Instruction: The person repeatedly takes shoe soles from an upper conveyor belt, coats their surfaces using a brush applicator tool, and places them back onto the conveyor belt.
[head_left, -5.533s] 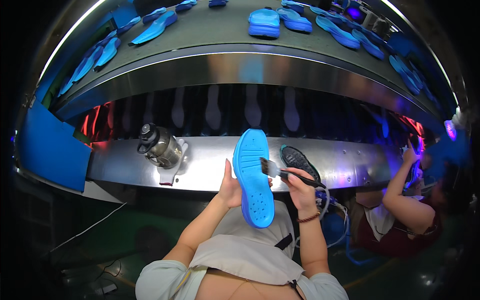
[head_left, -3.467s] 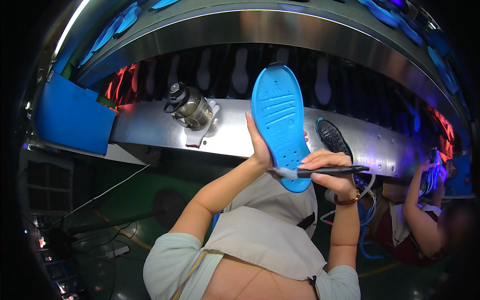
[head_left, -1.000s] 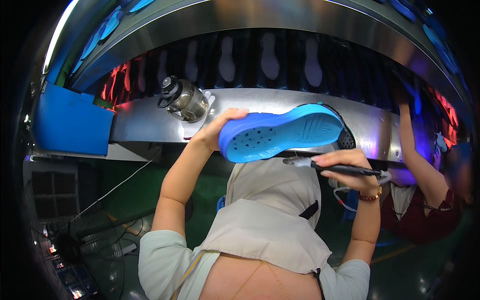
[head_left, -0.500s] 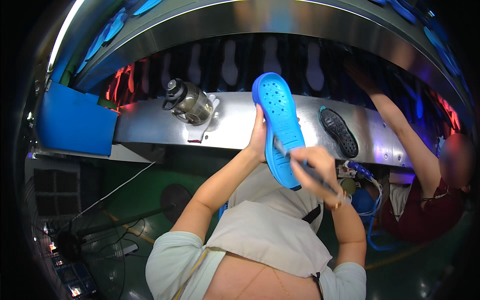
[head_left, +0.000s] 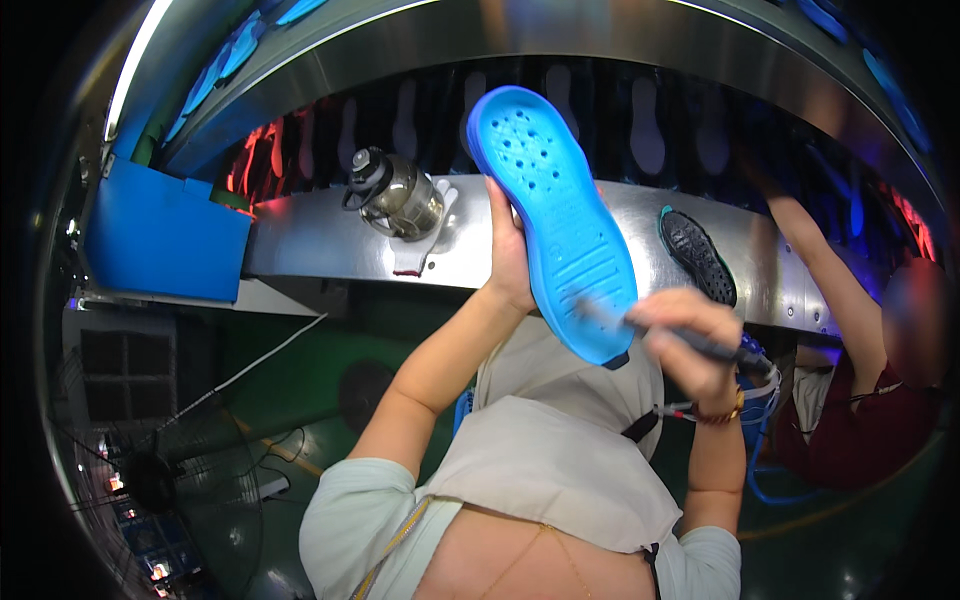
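At the frame's centre, a blue sole (head_left: pixel 560 220) is gripped from behind by the left hand (head_left: pixel 508 255). At its lower end, a brush (head_left: pixel 680 340) is clasped by the right hand (head_left: pixel 690 345).

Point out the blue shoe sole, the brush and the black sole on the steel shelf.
blue shoe sole (head_left: pixel 555 215): head view, middle of its face.
brush (head_left: pixel 700 343): head view, dark handle.
black sole (head_left: pixel 697 255): head view, centre of tread.

Right hand (head_left: pixel 680 340) motion-blurred; brush (head_left: pixel 690 340) tip indistinct against blue sole (head_left: pixel 560 220); co-worker's face blurred.
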